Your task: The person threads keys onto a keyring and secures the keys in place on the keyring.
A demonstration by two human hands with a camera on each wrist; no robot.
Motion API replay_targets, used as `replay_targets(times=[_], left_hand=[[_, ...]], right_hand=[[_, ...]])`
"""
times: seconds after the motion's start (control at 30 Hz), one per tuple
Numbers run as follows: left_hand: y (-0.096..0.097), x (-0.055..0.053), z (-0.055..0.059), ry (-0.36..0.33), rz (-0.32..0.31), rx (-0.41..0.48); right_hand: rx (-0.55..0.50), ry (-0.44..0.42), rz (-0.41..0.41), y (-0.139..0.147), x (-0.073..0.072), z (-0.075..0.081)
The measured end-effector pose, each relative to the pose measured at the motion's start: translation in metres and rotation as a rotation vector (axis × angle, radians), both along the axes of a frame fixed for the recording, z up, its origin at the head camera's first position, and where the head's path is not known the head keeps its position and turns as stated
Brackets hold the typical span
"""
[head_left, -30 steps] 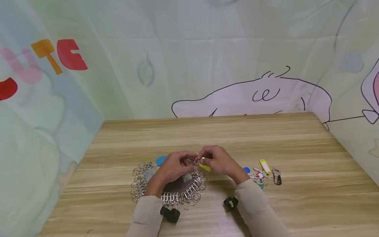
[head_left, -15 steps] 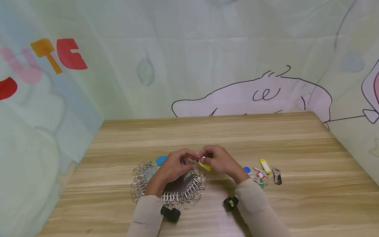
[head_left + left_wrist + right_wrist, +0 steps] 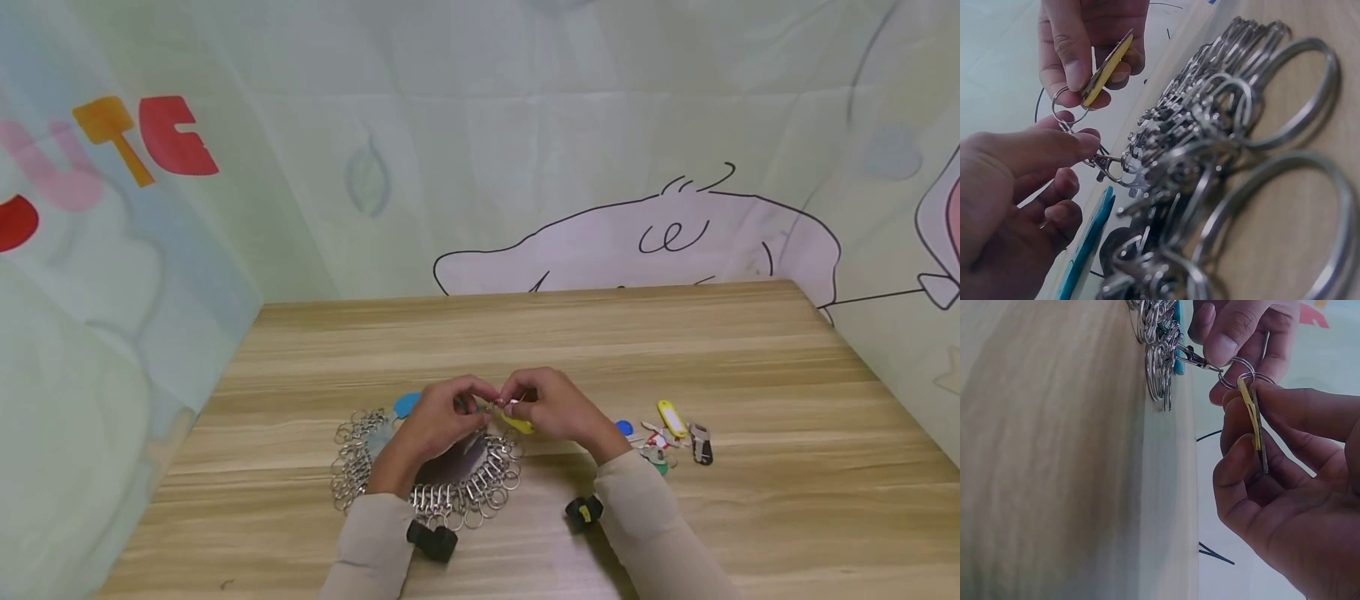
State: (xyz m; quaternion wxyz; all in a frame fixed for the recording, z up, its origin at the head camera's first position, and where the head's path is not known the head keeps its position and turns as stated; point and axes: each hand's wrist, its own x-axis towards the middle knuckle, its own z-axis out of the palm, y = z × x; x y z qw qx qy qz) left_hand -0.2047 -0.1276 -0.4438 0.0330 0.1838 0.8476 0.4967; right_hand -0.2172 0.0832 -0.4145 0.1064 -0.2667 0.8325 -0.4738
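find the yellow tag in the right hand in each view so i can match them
Head: yellow tag low, just right of centre, at the right hand.
Left wrist: yellow tag high, left of centre.
Right wrist: yellow tag right of centre.
Shared landmark: the metal clasps and rings.

Silver is recorded on the metal clasps [image 3: 432,502]. Yellow is noted on the held tag [image 3: 517,423], near their far right side; on the loose tag [image 3: 672,420], well to their right, white is bordered by yellow. Streaked light-brown wood grain is shown on the table [image 3: 600,333] beneath them.
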Motion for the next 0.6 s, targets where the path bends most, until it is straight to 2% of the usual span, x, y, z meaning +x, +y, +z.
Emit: replay_targets(times=[0.37,0.6], left_hand=[[-0.0035,-0.0002,0.0005,-0.024,-0.034,0.001],[-0.0018,-0.001,-0.0007,0.017,-0.016,-0.016]], right_hand=[[0.025,-0.03,0.015,0.0002,0.001,-0.0008],[0.03,-0.007,0.023,-0.0013,0.0011,-0.0017]])
